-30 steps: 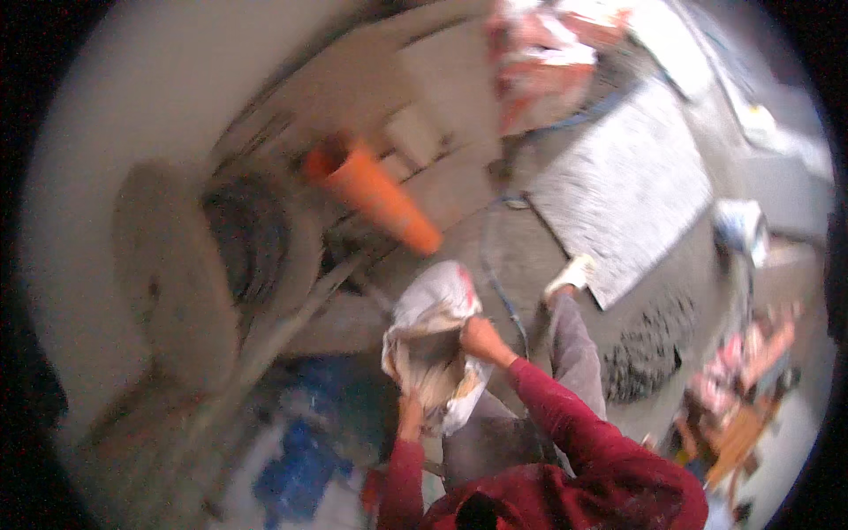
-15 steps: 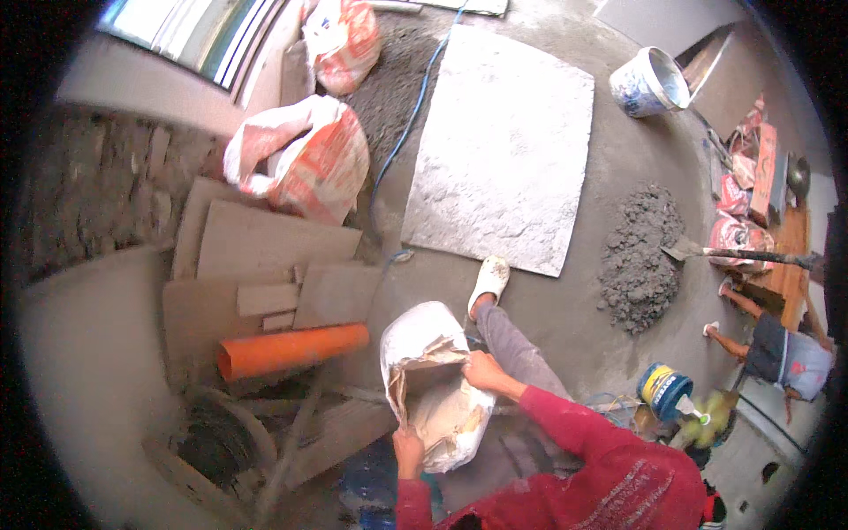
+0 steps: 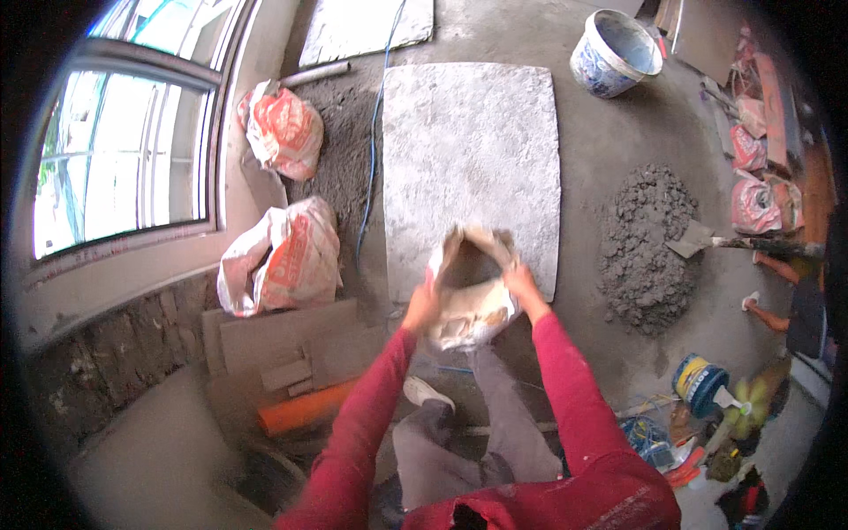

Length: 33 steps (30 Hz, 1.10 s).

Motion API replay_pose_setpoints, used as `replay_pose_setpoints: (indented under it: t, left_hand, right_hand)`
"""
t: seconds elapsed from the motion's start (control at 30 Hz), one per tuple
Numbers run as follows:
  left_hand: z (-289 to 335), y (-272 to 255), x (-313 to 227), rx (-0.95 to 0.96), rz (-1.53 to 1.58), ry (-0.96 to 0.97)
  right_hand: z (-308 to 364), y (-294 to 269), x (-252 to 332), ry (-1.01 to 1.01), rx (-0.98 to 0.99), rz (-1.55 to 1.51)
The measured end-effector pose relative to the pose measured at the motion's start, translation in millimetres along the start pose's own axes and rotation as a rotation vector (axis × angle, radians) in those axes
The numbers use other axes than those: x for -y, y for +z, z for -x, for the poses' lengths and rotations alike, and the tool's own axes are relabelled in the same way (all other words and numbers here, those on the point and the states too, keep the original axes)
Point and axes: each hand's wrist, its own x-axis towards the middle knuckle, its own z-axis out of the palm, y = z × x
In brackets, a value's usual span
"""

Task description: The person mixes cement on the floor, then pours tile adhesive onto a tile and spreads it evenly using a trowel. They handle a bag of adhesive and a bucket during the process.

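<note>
Both my hands hold a white sack (image 3: 473, 320) by its open rim, its brown paper lining showing at the mouth. On the left edge of the mouth, my left hand (image 3: 422, 305) is closed. My right hand (image 3: 523, 287) grips the opposite edge. The sack hangs in front of my legs and overlaps the near end of a pale, rough-faced slab (image 3: 473, 150) lying on the floor. How much is inside the sack, I cannot tell.
To the right lies a heap of wet mortar (image 3: 647, 265) with a shovel (image 3: 693, 239) in it. A white bucket (image 3: 609, 62) stands beyond. Red-and-white sacks (image 3: 296, 256), a blue cord (image 3: 372, 155) and an orange pipe (image 3: 305, 408) are left. Another person (image 3: 799, 305) is far right.
The sack has moved from beside my legs forward and right, up to the slab's near end, with both hands still on it. My view has turned, and a foot has stepped in.
</note>
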Motion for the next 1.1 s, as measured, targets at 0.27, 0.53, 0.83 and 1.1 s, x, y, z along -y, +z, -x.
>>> replay_pose_setpoints:
  t: [0.27,0.53,0.83,1.1]
  left_hand:
    - [-211,-73,-93,0.071,0.762,-0.543]
    - [-225,-73,2,0.052,0.927,-0.682]
    - [-278,-25,67,0.118,0.495,-0.639]
    - [-320,36,70,0.146,0.871,-0.675]
  right_hand:
    - [-186,3,60,0.031,0.17,-0.901]
    - [-267,42,99,0.302,-0.093,-0.721]
    - [-326,44,92,0.188,-0.115,-0.346]
    - [-304,36,0,0.367,0.244,-0.534]
